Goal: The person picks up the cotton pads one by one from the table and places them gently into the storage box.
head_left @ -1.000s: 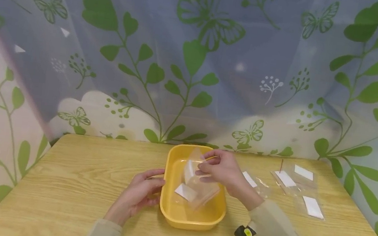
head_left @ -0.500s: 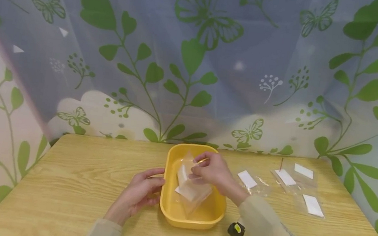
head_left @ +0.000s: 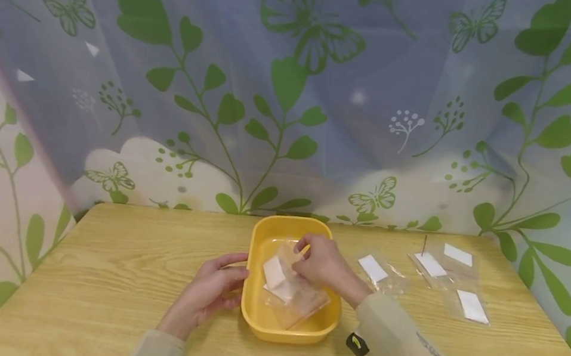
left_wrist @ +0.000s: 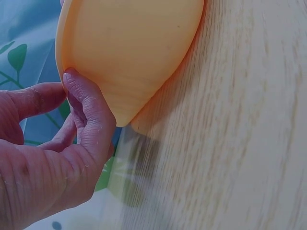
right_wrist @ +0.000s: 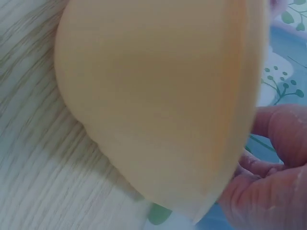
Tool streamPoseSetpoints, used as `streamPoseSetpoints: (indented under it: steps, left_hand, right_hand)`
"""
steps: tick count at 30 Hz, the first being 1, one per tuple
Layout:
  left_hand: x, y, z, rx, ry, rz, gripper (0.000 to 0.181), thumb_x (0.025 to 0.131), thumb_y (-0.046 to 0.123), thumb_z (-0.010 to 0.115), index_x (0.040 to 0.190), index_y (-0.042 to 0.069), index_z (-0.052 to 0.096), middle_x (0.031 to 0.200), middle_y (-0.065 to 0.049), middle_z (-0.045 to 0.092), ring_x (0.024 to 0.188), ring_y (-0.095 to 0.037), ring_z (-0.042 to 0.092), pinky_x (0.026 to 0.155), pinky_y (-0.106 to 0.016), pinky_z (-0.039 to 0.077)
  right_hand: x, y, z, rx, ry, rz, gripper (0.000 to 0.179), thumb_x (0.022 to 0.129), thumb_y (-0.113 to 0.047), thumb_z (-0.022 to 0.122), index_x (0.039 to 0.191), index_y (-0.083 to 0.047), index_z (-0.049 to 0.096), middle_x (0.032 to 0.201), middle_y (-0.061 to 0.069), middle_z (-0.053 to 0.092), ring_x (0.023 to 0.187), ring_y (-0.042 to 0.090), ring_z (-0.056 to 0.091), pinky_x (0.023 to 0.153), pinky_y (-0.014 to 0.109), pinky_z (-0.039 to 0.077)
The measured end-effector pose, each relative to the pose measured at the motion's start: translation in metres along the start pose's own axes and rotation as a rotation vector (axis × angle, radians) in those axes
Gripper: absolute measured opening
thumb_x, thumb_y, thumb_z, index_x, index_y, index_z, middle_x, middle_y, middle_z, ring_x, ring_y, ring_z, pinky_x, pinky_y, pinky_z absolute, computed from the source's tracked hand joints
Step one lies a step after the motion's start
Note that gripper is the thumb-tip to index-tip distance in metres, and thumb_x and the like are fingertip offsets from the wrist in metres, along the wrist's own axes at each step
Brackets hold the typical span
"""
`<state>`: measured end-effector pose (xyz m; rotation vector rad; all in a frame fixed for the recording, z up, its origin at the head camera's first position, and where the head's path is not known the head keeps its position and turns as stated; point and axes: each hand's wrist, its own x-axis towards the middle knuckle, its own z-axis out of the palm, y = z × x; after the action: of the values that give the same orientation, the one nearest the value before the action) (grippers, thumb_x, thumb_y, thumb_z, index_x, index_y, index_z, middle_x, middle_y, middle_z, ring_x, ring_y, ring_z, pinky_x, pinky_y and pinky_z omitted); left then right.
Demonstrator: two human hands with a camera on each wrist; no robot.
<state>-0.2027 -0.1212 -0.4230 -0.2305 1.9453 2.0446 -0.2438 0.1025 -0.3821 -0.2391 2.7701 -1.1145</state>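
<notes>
With finger and thumb, the right hand pinched a clear bag inside the yellow tub, maybe setting it down, which likely called for letting go gently, while the left hand, fingers loosely bent, touched the tub's left side.

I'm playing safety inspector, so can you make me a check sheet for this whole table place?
Surface: wooden table, pale grain, a bright shine at the near side.
Job's things: yellow tub with clear bags and white pieces inside; how many bags is hard to tell. Right of it, more bags show four white pieces.
Clutter: thin red stick by those bags; its use is unclear.
Hands: left hand holds the tub's rim; right hand has its fingers curled on a bag in the tub.
Cables: nothing seen.
Surroundings: curtain with green leaves and butterflies.
</notes>
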Motion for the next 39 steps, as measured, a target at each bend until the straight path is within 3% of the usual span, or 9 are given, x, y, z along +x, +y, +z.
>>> streamPoseSetpoints:
  steps: [4,9,13,22,28,39]
  left_hand:
    - [0.0,0.0,0.001,0.003,0.0,-0.002,0.049,0.097,0.014,0.063,0.145,0.008,0.053,0.121,-0.015,0.069,0.094,-0.018,0.066,0.068,-0.026,0.055]
    - [0.002,-0.001,0.0,0.004,0.009,-0.001,0.049,0.097,0.014,0.063,0.145,0.009,0.053,0.12,-0.015,0.069,0.094,-0.018,0.067,0.067,-0.026,0.055]
    - [0.002,-0.001,0.0,0.003,0.009,0.003,0.049,0.097,0.014,0.062,0.145,0.009,0.053,0.122,-0.016,0.069,0.095,-0.018,0.067,0.068,-0.027,0.056]
    - [0.001,-0.002,0.0,0.009,0.01,0.003,0.049,0.097,0.014,0.062,0.145,0.008,0.053,0.124,-0.018,0.068,0.095,-0.019,0.067,0.069,-0.027,0.056]
    - [0.001,-0.003,0.001,0.006,0.007,-0.003,0.049,0.098,0.015,0.062,0.145,0.009,0.052,0.127,-0.018,0.067,0.097,-0.02,0.067,0.07,-0.028,0.056]
    - [0.002,-0.002,-0.001,-0.01,0.001,0.0,0.049,0.098,0.015,0.062,0.145,0.009,0.052,0.125,-0.017,0.067,0.099,-0.02,0.067,0.072,-0.029,0.057]
  right_hand:
    - [0.001,0.001,0.0,-0.037,-0.039,-0.012,0.029,0.083,-0.005,0.078,0.109,-0.001,0.067,0.084,0.009,0.067,0.067,0.016,0.062,0.058,0.024,0.051]
    - [0.001,0.001,-0.001,-0.155,-0.02,-0.059,0.046,0.085,-0.013,0.078,0.126,0.002,0.066,0.106,0.016,0.074,0.094,0.027,0.069,0.082,0.039,0.058]
    - [-0.001,-0.001,-0.002,-0.211,0.011,-0.089,0.049,0.085,-0.015,0.078,0.128,0.003,0.065,0.117,0.022,0.072,0.11,0.037,0.068,0.095,0.047,0.056]
    - [-0.011,-0.001,-0.01,-0.218,0.006,-0.159,0.048,0.087,-0.016,0.077,0.13,0.002,0.066,0.129,0.022,0.069,0.106,0.036,0.072,0.088,0.045,0.06]
    - [-0.021,-0.003,-0.026,-0.184,-0.001,-0.176,0.048,0.091,-0.02,0.074,0.134,-0.002,0.064,0.13,0.021,0.068,0.108,0.034,0.071,0.089,0.043,0.06]
    - [-0.035,0.012,-0.06,-0.135,0.098,-0.221,0.044,0.096,-0.021,0.069,0.136,-0.004,0.062,0.136,0.017,0.066,0.112,0.034,0.07,0.088,0.044,0.06]
